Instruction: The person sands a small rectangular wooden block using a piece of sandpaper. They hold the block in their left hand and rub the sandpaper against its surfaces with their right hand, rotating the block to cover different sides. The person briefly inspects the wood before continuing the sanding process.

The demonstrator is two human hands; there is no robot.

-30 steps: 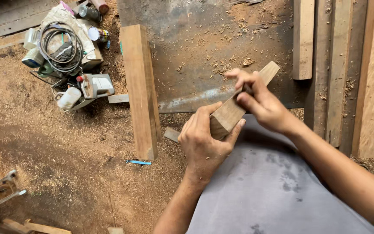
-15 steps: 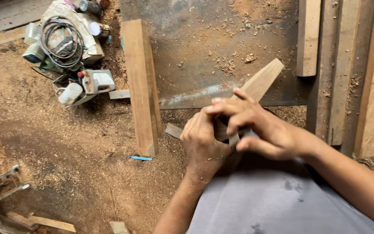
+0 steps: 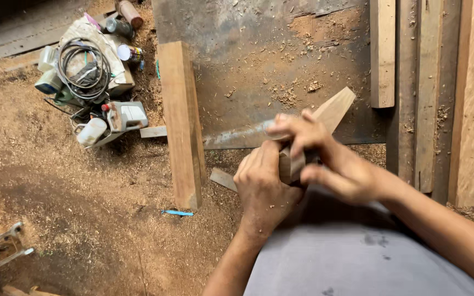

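Item: short wooden offcut [image 3: 333,112], pale, one end cut on a slant. Position: held in the air above the sawdust floor, tilted so the slanted end points up and away from the person, the lower end buried in both hands over a grey-clad lap [image 3: 352,257].

Left hand [image 3: 261,183]: wrapped round the lower part of the offcut from the left, fingers [image 3: 259,161] curled together and clamped on it; probably the steadying grip.

Right hand [image 3: 325,159]: laid over the same piece from the right, fingers bent and closed on its upper face, thumb reaching below. The wood runs between the two palms, only its upper half showing past the fingertips. Whether anything else is pinched under the right hand cannot be told.

Surroundings: thick timber post [image 3: 181,120] lying lengthwise on the floor just left of the hands; long boards [image 3: 429,93] lying side by side to the right; dark metal sheet [image 3: 259,60] strewn with shavings beyond; a heap with coiled cable [image 3: 86,66] and a small power tool [image 3: 124,116] well off to the left; a blue pen-like object [image 3: 176,212] near the post's end.
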